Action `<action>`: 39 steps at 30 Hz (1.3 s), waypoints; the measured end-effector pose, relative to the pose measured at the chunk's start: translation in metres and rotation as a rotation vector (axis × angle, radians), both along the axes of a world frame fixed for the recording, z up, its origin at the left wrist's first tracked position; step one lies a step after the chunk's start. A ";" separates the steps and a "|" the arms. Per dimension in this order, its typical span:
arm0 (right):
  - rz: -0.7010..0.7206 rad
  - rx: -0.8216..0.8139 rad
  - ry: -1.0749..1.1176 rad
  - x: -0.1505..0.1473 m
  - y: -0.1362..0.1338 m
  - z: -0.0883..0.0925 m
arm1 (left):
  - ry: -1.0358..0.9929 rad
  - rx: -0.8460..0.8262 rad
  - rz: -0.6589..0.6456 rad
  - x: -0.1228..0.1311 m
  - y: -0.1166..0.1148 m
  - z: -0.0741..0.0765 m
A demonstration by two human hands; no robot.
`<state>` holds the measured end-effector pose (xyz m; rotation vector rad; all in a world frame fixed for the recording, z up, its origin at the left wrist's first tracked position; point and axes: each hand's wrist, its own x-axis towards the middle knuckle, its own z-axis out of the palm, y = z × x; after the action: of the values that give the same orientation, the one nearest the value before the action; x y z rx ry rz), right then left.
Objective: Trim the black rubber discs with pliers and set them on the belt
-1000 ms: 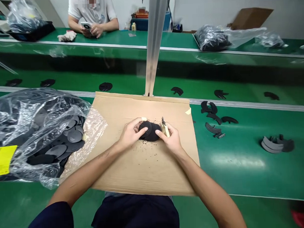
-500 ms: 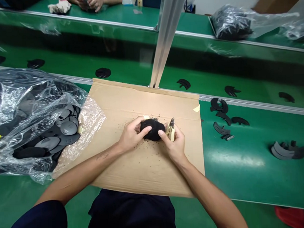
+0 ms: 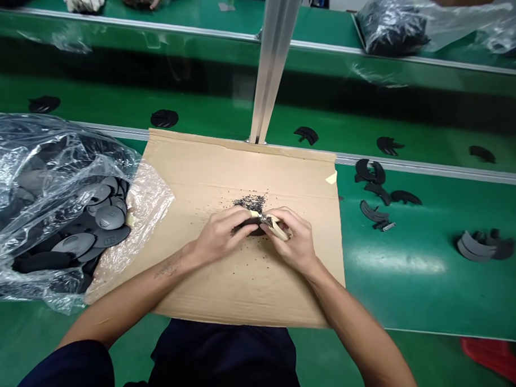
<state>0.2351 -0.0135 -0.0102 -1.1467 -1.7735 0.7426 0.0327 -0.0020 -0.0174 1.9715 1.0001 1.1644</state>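
Closing both hands over the black rubber piece (image 3: 251,230) | left hand (image 3: 219,237) fingers clamped on it, now lowered onto the cardboard (image 3: 244,295) | right hand (image 3: 297,244) gripped round the nippers (image 3: 280,232), tip swung down to its rim | crumbs (image 3: 250,203) now uncovered behind.

Cardboard sheet (image 3: 227,285): was matt brown paperboard, creased.
Bag (image 3: 36,145): was clear plastic film, glossy and crinkled.
Discs (image 3: 104,217): looked matt dark grey, smooth.
Black piece (image 3: 249,227): looked dull, matt.
Cutter (image 3: 280,232): had pale, smooth handles.
Bench top (image 3: 413,267): was green, smooth, softly shiny.
Post (image 3: 274,52): was brushed silvery metal.
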 end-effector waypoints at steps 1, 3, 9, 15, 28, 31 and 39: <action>0.009 0.014 0.004 -0.001 -0.001 -0.001 | -0.020 -0.028 0.005 0.000 -0.001 0.000; 0.003 0.049 0.053 -0.004 -0.004 -0.004 | -0.082 -0.110 0.013 0.001 -0.001 0.000; 0.061 0.114 0.212 -0.012 -0.010 -0.009 | -0.147 0.003 -0.064 -0.002 0.003 0.002; 0.067 0.106 0.193 -0.011 -0.012 -0.008 | -0.072 0.165 -0.153 -0.010 0.004 0.006; 0.094 0.115 0.181 -0.009 -0.010 -0.009 | -0.122 0.299 -0.095 -0.006 0.005 0.000; 0.088 0.100 0.165 -0.009 -0.010 -0.008 | -0.120 0.296 -0.081 -0.005 0.005 0.000; 0.097 0.023 0.227 -0.011 -0.011 -0.010 | -0.113 0.234 -0.087 -0.005 0.004 0.003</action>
<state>0.2241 -0.0242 -0.0201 -0.9266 -1.6507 0.8721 0.0279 0.0022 -0.0147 2.0792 0.7410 1.3795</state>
